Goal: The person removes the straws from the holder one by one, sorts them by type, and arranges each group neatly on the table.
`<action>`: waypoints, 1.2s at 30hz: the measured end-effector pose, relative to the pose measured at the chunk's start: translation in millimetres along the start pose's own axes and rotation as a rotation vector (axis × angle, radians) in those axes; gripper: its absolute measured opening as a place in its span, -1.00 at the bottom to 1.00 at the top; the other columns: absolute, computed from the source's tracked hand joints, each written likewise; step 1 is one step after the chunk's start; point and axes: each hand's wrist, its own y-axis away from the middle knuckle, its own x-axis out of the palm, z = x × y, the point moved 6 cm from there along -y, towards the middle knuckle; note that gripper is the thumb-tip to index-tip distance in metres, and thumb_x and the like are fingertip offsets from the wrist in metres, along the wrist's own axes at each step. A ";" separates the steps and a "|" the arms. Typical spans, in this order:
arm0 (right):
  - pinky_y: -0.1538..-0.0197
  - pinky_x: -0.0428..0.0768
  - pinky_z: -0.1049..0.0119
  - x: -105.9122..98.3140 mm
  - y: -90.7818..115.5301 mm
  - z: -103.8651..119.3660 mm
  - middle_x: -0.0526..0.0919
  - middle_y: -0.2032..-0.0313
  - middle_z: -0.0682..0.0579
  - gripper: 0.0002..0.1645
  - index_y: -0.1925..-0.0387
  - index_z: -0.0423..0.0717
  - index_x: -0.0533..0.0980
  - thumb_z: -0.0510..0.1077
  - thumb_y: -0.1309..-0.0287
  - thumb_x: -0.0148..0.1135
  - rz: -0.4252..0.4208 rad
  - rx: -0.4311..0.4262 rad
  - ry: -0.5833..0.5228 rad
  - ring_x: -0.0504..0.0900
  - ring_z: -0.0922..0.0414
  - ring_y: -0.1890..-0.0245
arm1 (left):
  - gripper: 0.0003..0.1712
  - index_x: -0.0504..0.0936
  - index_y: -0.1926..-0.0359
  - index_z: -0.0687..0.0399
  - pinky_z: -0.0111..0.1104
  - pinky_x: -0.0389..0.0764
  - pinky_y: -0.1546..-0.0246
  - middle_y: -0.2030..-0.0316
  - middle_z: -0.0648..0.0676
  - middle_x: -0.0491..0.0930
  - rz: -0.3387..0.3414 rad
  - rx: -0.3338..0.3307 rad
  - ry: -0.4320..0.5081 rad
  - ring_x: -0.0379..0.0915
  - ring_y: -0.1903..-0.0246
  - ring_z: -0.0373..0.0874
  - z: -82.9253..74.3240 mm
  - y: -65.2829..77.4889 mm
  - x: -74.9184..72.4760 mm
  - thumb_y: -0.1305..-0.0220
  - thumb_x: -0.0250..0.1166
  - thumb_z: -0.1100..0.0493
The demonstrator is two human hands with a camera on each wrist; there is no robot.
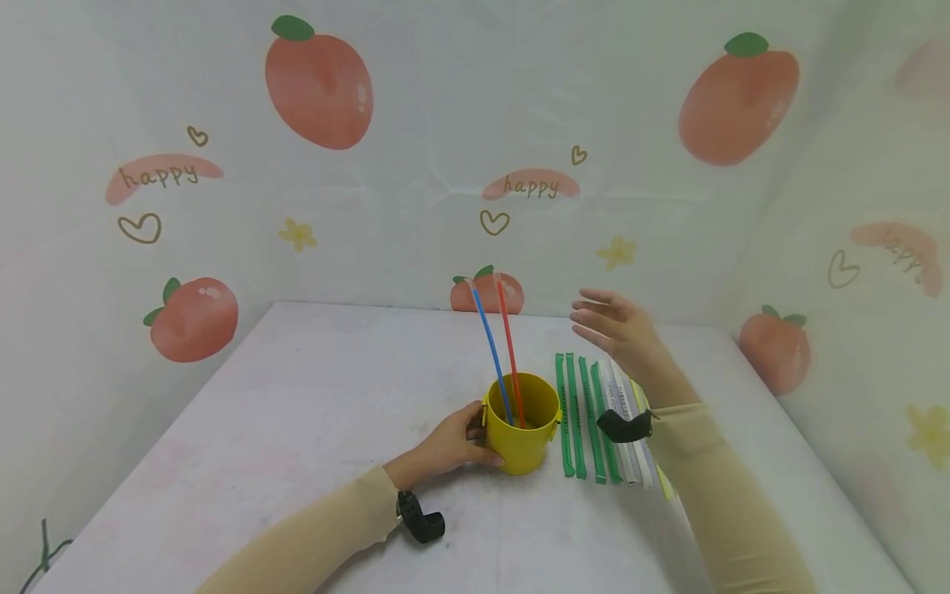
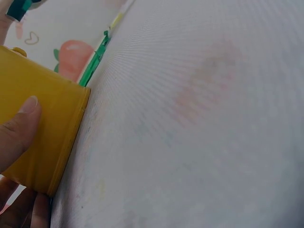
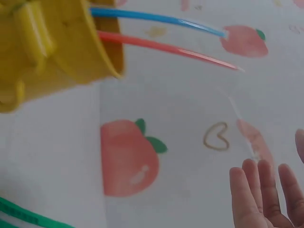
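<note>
A small yellow bucket stands upright on the table in the head view. My left hand grips its left side, thumb in front and fingers behind; the left wrist view shows the thumb against the bucket wall. A thin blue straw and a thin red straw lean in the bucket, their clear tips pointing up and left. Raised behind and right of the bucket, my right hand holds nothing. Its fingers are extended and slightly spread in the right wrist view.
Right of the bucket lies a row of long, slim packets: several green ones, white ones and a yellow one at the far side. My right forearm passes over part of the row. A printed cloth wall closes off the table's back.
</note>
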 end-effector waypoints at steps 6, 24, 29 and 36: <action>-0.14 0.58 0.37 25.4 -1.6 -18.1 0.44 -0.20 -0.17 -0.42 -0.31 -0.16 0.29 -0.16 -0.31 0.18 -0.001 0.048 0.084 0.58 0.16 -0.07 | -0.13 0.30 -0.32 0.11 -0.18 0.46 -0.28 -0.28 0.12 0.40 0.001 -0.005 -0.005 0.39 -0.25 0.04 -1.2 0.1 0.1 -0.01 0.53 0.16; -0.24 0.53 0.16 70.6 -2.9 -42.1 0.48 -0.22 -0.16 -0.33 -0.34 -0.06 0.31 -0.11 -0.24 0.28 0.107 0.013 0.269 0.51 -0.07 -0.22 | -0.13 0.30 -0.33 0.08 -0.17 0.46 -0.28 -0.29 0.11 0.40 0.002 -0.004 -0.004 0.40 -0.25 0.04 0.8 -1.1 0.1 -0.01 0.52 0.15; -0.26 0.51 0.09 74.9 -3.1 -44.5 0.46 -0.24 -0.18 -0.32 -0.35 -0.11 0.30 -0.13 -0.24 0.27 0.128 0.038 0.280 0.50 -0.09 -0.23 | -0.13 0.31 -0.32 0.07 -0.16 0.45 -0.29 -0.28 0.10 0.41 0.000 -0.011 -0.017 0.40 -0.25 0.02 1.7 -1.4 0.1 -0.01 0.52 0.14; -0.26 0.53 0.10 75.2 -4.4 -48.9 0.47 -0.23 -0.18 -0.37 -0.30 -0.12 0.36 -0.14 -0.22 0.29 0.126 0.085 0.300 0.51 -0.08 -0.20 | -0.11 0.30 -0.34 0.06 -0.14 0.45 -0.29 -0.30 0.10 0.39 -0.004 -0.019 -0.015 0.40 -0.25 0.03 2.2 -1.4 0.0 -0.01 0.53 0.13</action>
